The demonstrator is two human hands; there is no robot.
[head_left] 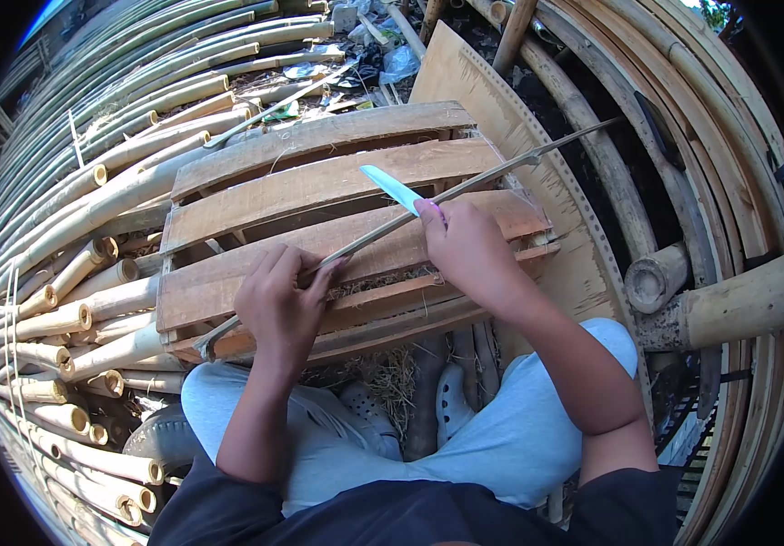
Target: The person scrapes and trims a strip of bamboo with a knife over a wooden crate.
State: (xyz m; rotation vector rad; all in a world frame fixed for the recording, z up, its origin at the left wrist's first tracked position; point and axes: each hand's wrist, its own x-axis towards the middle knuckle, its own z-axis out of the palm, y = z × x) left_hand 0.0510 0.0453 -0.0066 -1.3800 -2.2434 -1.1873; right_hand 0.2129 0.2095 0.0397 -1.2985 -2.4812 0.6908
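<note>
My left hand [276,293] is closed around a thin bamboo stick [372,237], which runs slantwise from near my left knee up to the far right. In my right hand [467,244] is a knife [390,187], its pale blade pointing up and to the left. A bit of purple handle shows at my fingers; the rest is hidden in the grip. Blade and stick cross close to my right fingers, but whether they touch I cannot tell. Beneath both hands stands a low slatted wooden bench [319,206], with fine shavings between its front slats.
Stacked bamboo poles [74,318] fill the left side, cut ends toward me. A plywood sheet [537,155] leans behind the bench on the right. Long wooden strips [728,136] and a thick bamboo piece [742,305] lie at the right. Plastic litter [399,64] is scattered at the back.
</note>
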